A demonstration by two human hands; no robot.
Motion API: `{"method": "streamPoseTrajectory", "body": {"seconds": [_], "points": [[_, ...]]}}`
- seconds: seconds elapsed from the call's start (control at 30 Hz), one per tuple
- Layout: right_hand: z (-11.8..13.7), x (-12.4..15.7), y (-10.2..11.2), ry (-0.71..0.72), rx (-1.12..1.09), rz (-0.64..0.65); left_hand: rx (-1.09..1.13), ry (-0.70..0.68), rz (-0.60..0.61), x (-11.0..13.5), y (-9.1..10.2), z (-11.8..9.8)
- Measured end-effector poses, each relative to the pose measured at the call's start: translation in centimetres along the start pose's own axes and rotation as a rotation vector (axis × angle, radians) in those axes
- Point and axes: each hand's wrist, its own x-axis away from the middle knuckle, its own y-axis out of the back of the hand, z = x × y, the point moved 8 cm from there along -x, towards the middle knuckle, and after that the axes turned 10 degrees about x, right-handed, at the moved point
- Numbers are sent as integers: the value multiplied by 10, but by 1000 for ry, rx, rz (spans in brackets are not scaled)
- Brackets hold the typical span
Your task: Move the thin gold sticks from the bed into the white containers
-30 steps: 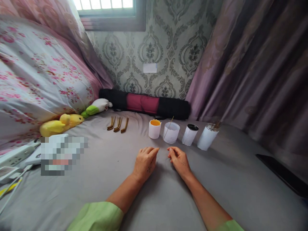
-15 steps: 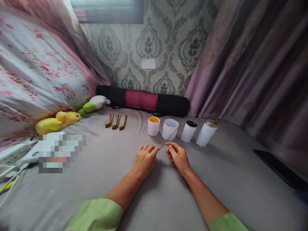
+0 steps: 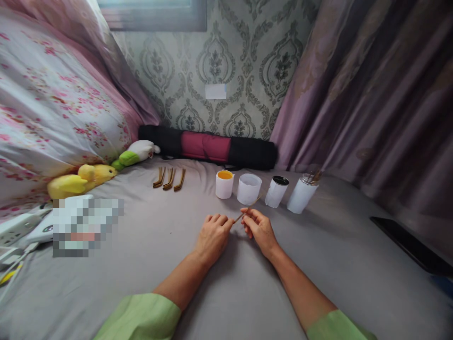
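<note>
My left hand [image 3: 214,238] is closed, palm down, around the lower end of a thin brown stick [image 3: 238,218]. The stick slants up and away to the right, its far tip in front of a white translucent cup. At the stick's middle, the fingertips of my right hand [image 3: 260,229] pinch it, thumb against fingers. Just beyond my hands stand a white-wrapped container with an orange inside [image 3: 224,188], the translucent cup [image 3: 247,191], a white-wrapped can with a dark inside [image 3: 276,193] and a white-wrapped jar [image 3: 301,196] holding several thin brown sticks.
Several bent brown stick bundles [image 3: 169,182] lie on the grey sheet [image 3: 152,245]. Plush toys [image 3: 81,182], a power strip [image 3: 21,224] and a blurred object [image 3: 88,226] are at left. A black and maroon roll [image 3: 205,146] lies along the wall; a black flat device [image 3: 406,241] is at right.
My right hand has closed its fingertips onto the stick's middle, where before they were beside it. My left hand keeps its hold. The view has shifted slightly.
</note>
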Motion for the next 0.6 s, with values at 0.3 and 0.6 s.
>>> {"method": "streamPoseTrajectory", "body": {"seconds": [0.3,0.6], "points": [[-2,-1,0,-24,-35,3,-12,-10,25,0,-4,-1],[-5,-2,0,-32,-54,-13,27,31,18,0,-6,2]]}}
